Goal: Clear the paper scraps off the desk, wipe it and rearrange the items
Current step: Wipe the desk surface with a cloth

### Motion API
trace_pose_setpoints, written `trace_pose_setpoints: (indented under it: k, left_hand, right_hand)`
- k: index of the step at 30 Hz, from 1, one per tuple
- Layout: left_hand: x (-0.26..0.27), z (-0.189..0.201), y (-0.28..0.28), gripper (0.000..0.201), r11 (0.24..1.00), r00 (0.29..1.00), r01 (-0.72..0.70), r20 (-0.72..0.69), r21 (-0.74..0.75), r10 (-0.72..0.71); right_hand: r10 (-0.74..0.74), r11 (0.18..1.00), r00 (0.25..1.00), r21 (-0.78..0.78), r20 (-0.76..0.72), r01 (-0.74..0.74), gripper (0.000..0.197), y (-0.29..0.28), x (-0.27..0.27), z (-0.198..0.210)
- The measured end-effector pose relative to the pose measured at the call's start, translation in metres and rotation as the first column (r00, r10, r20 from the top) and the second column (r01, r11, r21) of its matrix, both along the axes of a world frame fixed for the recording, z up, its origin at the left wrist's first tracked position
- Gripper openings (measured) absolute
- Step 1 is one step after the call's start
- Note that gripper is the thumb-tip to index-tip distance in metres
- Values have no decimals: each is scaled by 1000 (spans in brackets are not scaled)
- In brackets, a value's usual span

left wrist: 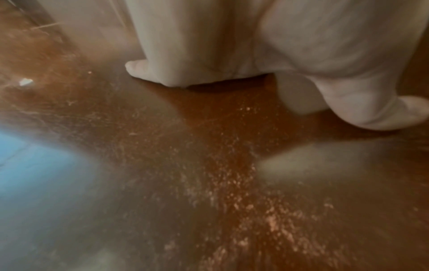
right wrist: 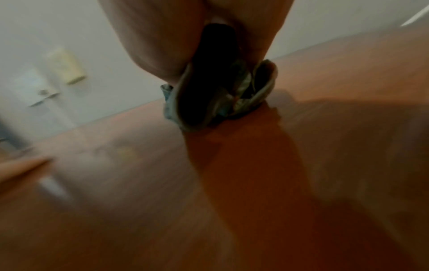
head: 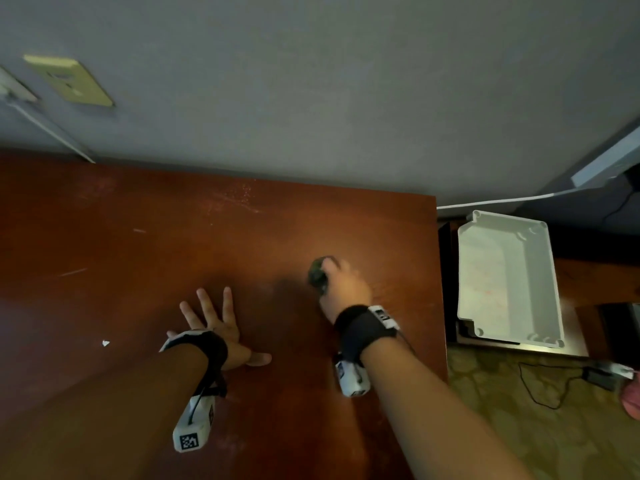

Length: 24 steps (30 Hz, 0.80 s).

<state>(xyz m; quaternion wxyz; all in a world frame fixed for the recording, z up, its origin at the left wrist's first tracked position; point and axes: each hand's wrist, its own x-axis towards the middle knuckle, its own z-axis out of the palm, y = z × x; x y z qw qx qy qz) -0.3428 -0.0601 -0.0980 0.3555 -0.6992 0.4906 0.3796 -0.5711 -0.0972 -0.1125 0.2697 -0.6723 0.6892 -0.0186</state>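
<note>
My right hand (head: 341,284) grips a bunched dark cloth (head: 318,274) and presses it onto the reddish-brown desk (head: 207,244) right of centre. The right wrist view shows the cloth (right wrist: 216,95) crumpled under the hand against the wood. My left hand (head: 216,327) lies flat on the desk with fingers spread, holding nothing. One small white paper scrap (head: 105,342) lies left of that hand; the left wrist view shows the paper scrap (left wrist: 25,82) beyond the fingers (left wrist: 139,70). Fine pale dust (left wrist: 243,192) speckles the wood.
The desk backs onto a grey wall (head: 311,81) with a yellowish switch plate (head: 69,79). Past the desk's right edge a white plastic box (head: 507,278) sits on a lower surface. Cables and a dark adapter (head: 599,377) lie on the patterned floor.
</note>
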Motion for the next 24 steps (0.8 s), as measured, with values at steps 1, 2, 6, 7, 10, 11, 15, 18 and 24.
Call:
trace_pose_setpoints:
  k: [1, 2, 6, 7, 10, 11, 15, 18, 24]
  left_hand:
    - [1, -1, -1, 149, 1000, 1000, 6, -5, 2, -6]
    - [2, -1, -1, 149, 1000, 1000, 9, -4, 4, -9]
    - [3, -6, -4, 153, 1000, 1000, 7, 28, 17, -8]
    - [3, -7, -3, 152, 1000, 1000, 8, 29, 20, -9]
    - [3, -4, -3, 153, 1000, 1000, 13, 22, 15, -13]
    - [3, -5, -2, 153, 1000, 1000, 19, 16, 14, -20]
    - [4, -5, -3, 153, 1000, 1000, 13, 12, 6, -13]
    - [1, -4, -4, 153, 1000, 1000, -1, 31, -1, 1]
    - [-2, -3, -3, 152, 1000, 999, -19, 33, 0, 19]
  right_hand:
    - [-77, 997, 997, -31, -14, 77, 37, -11, -21, -1]
    - [-170, 984, 985, -66, -26, 168, 34, -21, -42, -2]
    - [-444, 894, 896, -81, -24, 441, 30, -44, -99, -2]
    - [-467, 882, 884, -81, -30, 464, 32, -46, -100, -3]
    - [-467, 882, 884, -94, -33, 463, 36, -47, -77, -5]
    - [-447, 892, 894, -91, -27, 443, 36, -45, -66, -6]
    - [-266, 961, 964, -75, 9, 266, 39, -37, -7, -9]
    - [-43, 997, 995, -61, 88, 48, 36, -24, 45, -11]
    - [141, 989, 987, -54, 77, -137, 35, -30, 46, -13]
